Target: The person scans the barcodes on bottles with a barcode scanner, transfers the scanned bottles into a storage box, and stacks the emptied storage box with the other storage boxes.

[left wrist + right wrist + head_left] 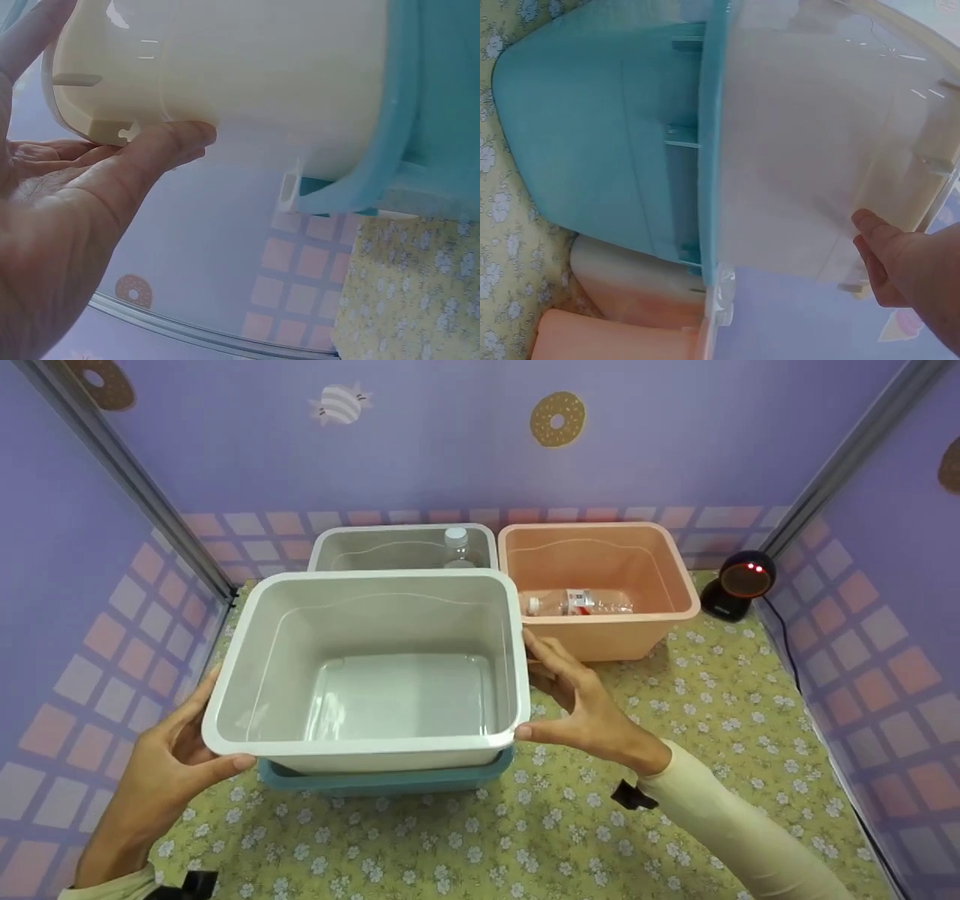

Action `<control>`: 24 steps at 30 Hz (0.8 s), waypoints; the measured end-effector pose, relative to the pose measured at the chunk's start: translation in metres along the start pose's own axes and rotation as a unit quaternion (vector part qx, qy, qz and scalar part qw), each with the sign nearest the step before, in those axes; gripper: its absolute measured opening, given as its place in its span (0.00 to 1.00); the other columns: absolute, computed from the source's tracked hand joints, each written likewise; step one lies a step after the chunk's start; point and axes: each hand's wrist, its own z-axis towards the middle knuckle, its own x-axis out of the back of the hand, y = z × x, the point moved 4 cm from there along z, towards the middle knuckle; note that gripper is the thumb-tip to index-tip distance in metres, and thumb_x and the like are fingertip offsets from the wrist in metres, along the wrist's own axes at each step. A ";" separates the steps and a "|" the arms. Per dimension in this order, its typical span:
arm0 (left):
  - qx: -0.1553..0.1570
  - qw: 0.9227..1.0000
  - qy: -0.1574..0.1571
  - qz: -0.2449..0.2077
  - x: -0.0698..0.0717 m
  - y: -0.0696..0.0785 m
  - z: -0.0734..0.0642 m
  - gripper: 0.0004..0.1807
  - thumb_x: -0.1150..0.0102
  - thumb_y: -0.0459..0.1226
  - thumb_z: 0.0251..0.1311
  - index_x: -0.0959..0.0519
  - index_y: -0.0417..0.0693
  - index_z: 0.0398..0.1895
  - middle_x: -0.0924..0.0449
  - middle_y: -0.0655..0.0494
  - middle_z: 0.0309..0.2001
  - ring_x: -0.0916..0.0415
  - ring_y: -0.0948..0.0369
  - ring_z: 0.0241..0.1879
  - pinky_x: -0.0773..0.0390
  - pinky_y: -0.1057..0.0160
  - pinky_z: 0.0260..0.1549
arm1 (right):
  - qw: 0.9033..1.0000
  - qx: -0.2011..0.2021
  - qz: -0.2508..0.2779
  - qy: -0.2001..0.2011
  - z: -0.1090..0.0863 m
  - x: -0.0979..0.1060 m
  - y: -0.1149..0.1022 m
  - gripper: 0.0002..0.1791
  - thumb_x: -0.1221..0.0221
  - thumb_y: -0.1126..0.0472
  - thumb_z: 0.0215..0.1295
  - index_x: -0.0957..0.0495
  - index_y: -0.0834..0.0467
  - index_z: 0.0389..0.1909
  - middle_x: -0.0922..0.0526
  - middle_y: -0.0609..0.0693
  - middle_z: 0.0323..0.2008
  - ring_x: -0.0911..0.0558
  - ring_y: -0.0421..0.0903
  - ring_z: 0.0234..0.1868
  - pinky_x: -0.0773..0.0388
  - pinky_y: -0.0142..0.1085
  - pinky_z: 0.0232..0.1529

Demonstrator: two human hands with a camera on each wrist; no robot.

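Both hands hold a white plastic bin (367,747) by its sides, just above and partly inside a teal bin (390,784). At its left end the left hand (165,765) grips the rim, thumb at the front corner. The right hand (581,709) holds the opposite end, its thumb at the front right corner and its fingers along the side. From the left wrist view, the left fingers (172,142) lie against the white bin's outer wall (285,67). The right wrist view shows the right hand (915,262) under the rim. Nothing lies inside the white bin.
Behind stands a grey bin (401,531) with a clear capped bottle (457,544). To its right, a peach bin (615,641) holds a clear bottle (577,602) lying down. A black scanner (739,585) with red lights stands at the back right on the floral tablecloth (675,682).
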 end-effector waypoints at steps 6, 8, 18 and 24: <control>0.002 1.000 0.004 0.000 -0.001 -0.015 -0.006 0.58 0.35 0.11 0.62 0.54 0.41 0.91 0.64 0.35 0.89 0.31 0.76 0.74 0.22 0.65 0.65 | 1.000 -0.005 0.003 -0.001 -0.004 -0.004 0.010 0.67 0.19 0.47 0.64 0.53 0.67 0.88 0.37 0.70 0.77 0.31 0.71 0.77 0.32 0.51 0.80; 0.002 1.000 0.006 -0.003 -0.001 -0.019 -0.008 0.59 0.35 0.11 0.61 0.55 0.40 0.91 0.64 0.35 0.89 0.31 0.76 0.74 0.22 0.65 0.65 | 1.000 -0.011 0.006 -0.001 -0.005 -0.005 0.012 0.68 0.18 0.46 0.63 0.53 0.67 0.88 0.37 0.69 0.77 0.32 0.71 0.78 0.33 0.51 0.80; 0.017 1.000 0.006 -0.008 -0.003 -0.033 -0.011 0.61 0.34 0.11 0.61 0.55 0.45 0.91 0.65 0.33 0.89 0.31 0.77 0.74 0.21 0.66 0.64 | 1.000 -0.021 0.007 -0.003 -0.011 -0.007 0.026 0.69 0.17 0.49 0.61 0.53 0.67 0.88 0.38 0.69 0.78 0.35 0.72 0.80 0.34 0.50 0.81; 0.013 1.000 -0.007 -0.010 -0.007 -0.038 -0.009 0.62 0.34 0.11 0.61 0.57 0.44 0.91 0.67 0.34 0.89 0.33 0.77 0.75 0.21 0.66 0.64 | 1.000 -0.017 0.004 -0.013 -0.016 -0.007 0.031 0.69 0.17 0.51 0.61 0.55 0.67 0.89 0.39 0.71 0.78 0.36 0.74 0.79 0.35 0.50 0.81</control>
